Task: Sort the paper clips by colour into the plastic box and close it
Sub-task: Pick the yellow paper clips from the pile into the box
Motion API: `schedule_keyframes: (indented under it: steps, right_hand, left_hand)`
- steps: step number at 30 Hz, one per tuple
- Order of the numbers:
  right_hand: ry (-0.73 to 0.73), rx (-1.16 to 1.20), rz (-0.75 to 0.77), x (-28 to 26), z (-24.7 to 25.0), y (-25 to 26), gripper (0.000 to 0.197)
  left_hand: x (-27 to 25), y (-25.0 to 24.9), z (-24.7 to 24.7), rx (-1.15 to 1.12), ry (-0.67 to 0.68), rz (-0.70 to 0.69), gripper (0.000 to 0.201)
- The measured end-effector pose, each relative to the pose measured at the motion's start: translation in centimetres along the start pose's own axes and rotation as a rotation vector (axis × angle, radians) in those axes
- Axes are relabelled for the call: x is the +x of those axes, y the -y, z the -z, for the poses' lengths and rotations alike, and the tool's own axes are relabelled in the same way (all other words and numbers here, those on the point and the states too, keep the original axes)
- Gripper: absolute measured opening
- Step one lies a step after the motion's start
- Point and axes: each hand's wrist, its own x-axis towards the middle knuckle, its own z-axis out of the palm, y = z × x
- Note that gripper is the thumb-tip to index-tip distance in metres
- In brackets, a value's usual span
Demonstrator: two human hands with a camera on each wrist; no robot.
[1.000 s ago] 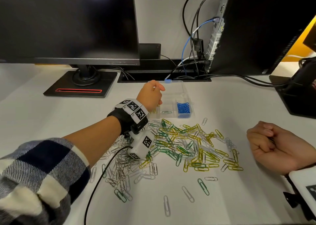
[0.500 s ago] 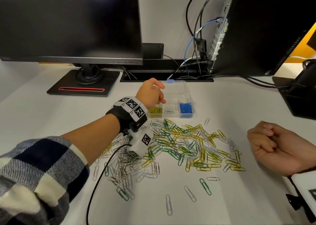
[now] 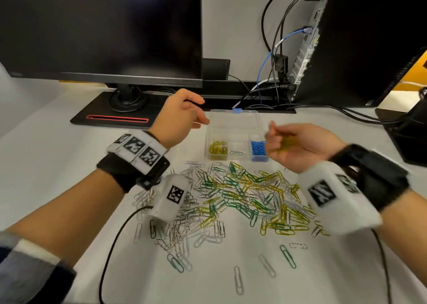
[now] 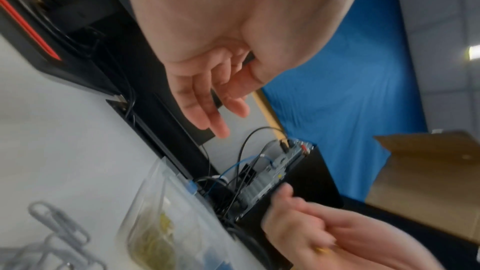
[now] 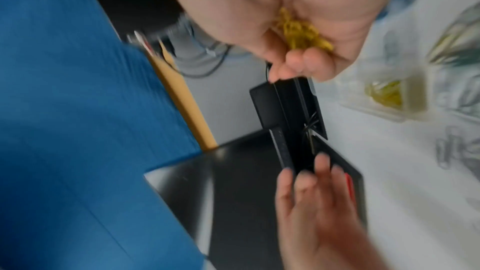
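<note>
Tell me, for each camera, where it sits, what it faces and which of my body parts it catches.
Head: above the desk, looking down at the plastic box and loose paper clips; both forearms and hands show.
Left wrist: under the left hand, looking along its relaxed fingers to the computer.
Right wrist: under the right hand, cupping yellow clips.
Both wrist views share the box and the opposite hand.

left hand [image 3: 182,116]: raised, fingers loose, holding nothing | right hand [image 3: 298,145]: palm up, fingers curled, blurred

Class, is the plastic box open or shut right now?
Open. The plastic box shows its compartments uncovered from above, with yellow clips and blue clips exposed inside.
</note>
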Motion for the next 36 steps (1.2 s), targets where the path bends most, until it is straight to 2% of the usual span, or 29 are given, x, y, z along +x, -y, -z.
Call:
schedule_keyframes:
  steps: [2, 5, 7, 11, 15, 21, 30, 33, 36]
  right_hand:
    - [0.07, -0.127, 0.056, 2.6, -3.2, -0.4, 0.022]
    - [0.072, -0.305, 0.226, 6.0, -7.1, -1.9, 0.019]
    - [0.059, -0.43, 0.299, 7.4, -8.7, -3.1, 0.025]
    - [0.059, -0.606, 0.326, 9.3, -8.7, -4.8, 0.031]
    - [0.06, -0.817, 0.439, 10.0, -7.7, -5.5, 0.037]
    - [0.066, -0.782, 0.457, 9.8, -7.8, -5.4, 0.035]
    - [-0.043, -0.503, 0.39, 9.6, -8.0, -5.2, 0.036]
    - [-0.081, -0.547, 0.391, 9.4, -8.3, -5.2, 0.037]
    - [-0.082, -0.621, 0.339, 8.8, -8.8, -4.9, 0.032]
  left_hand:
    - [-1.2, -0.3, 1.8, -0.075, -0.04, 0.021, 0.029]
    - [-2.5, -0.7, 3.7, -0.149, -0.063, 0.068, 0.026]
    - [-3.0, -0.9, 4.5, -0.141, -0.055, 0.085, 0.026]
    - [-3.1, -1.2, 5.6, -0.088, -0.06, 0.099, 0.027]
    - [-3.1, -1.7, 5.7, -0.071, -0.04, 0.084, 0.028]
    - [-3.3, -2.1, 5.6, -0.048, -0.031, 0.057, 0.028]
    - [-3.1, -1.8, 5.4, -0.021, -0.022, 0.05, 0.027]
    - [-3.1, -1.5, 5.3, 0.075, 0.001, 0.067, 0.025]
    - [-2.6, -1.1, 4.9, 0.304, 0.123, 0.12, 0.024]
